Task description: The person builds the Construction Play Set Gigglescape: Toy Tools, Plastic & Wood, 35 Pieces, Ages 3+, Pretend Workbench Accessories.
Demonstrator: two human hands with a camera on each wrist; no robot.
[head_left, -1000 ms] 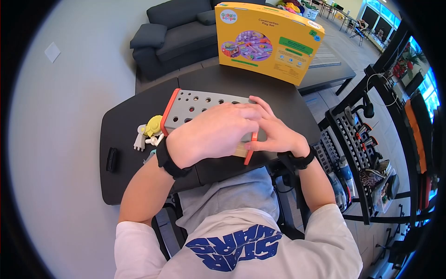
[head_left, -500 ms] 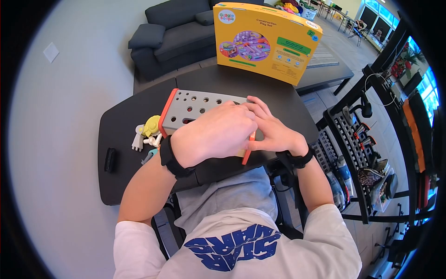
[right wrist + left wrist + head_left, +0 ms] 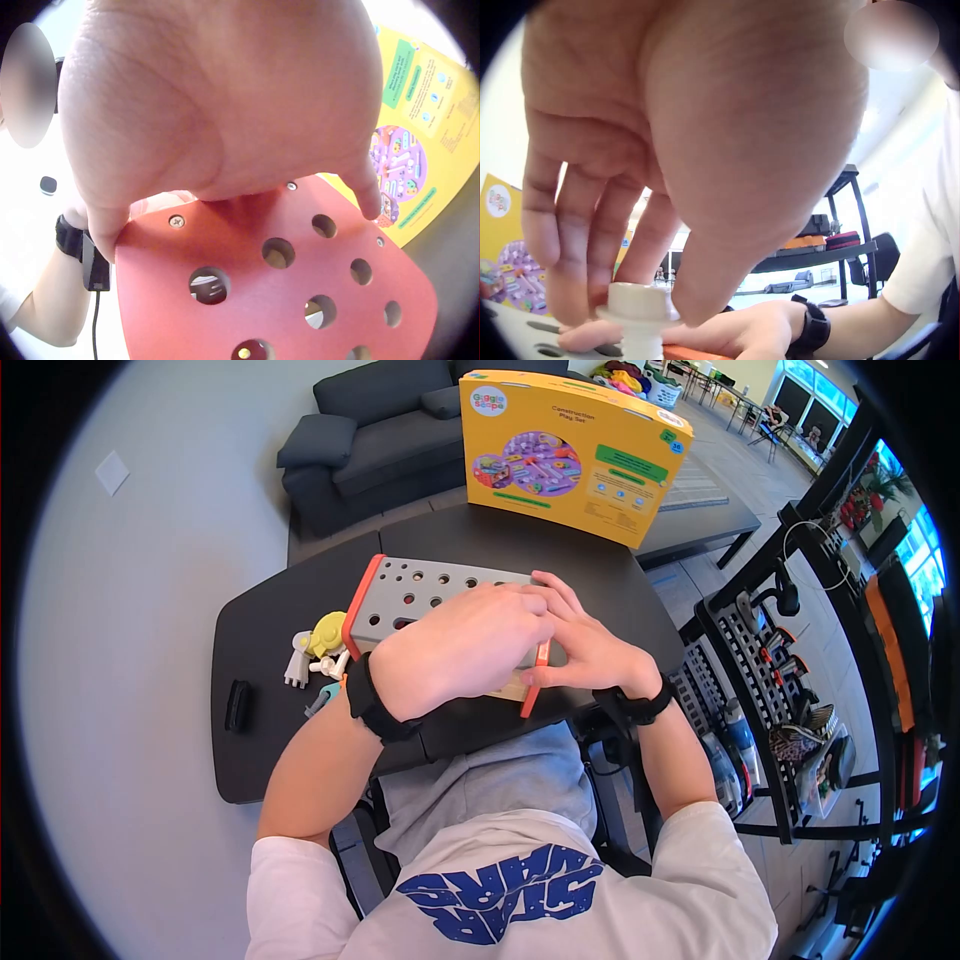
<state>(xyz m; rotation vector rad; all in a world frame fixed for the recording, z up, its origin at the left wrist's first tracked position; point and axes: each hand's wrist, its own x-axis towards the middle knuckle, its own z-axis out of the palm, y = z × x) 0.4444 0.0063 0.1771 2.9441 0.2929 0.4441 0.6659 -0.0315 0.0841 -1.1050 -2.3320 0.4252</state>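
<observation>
A grey toy box (image 3: 385,595) with round holes and red end panels stands on the dark table. Over its right part is my left hand (image 3: 460,640), its thumb and fingers pinching a white bolt (image 3: 639,304) that stands upright at the grey top in the left wrist view. My right hand (image 3: 600,650) grips the right end, with its thumb and little finger on opposite edges of the red panel (image 3: 337,247) in the right wrist view. In the head view the bolt is hidden under the left hand.
Loose yellow (image 3: 328,632), white and teal toy pieces lie left of the box. A black object (image 3: 237,706) sits near the table's left edge. The yellow carton (image 3: 570,460) stands at the back, with a black shelf rack (image 3: 765,660) to the right.
The left forearm has shifted slightly, uncovering more of the teal piece beside it. Both hands keep nearly the same place and hold at the box's right end.
</observation>
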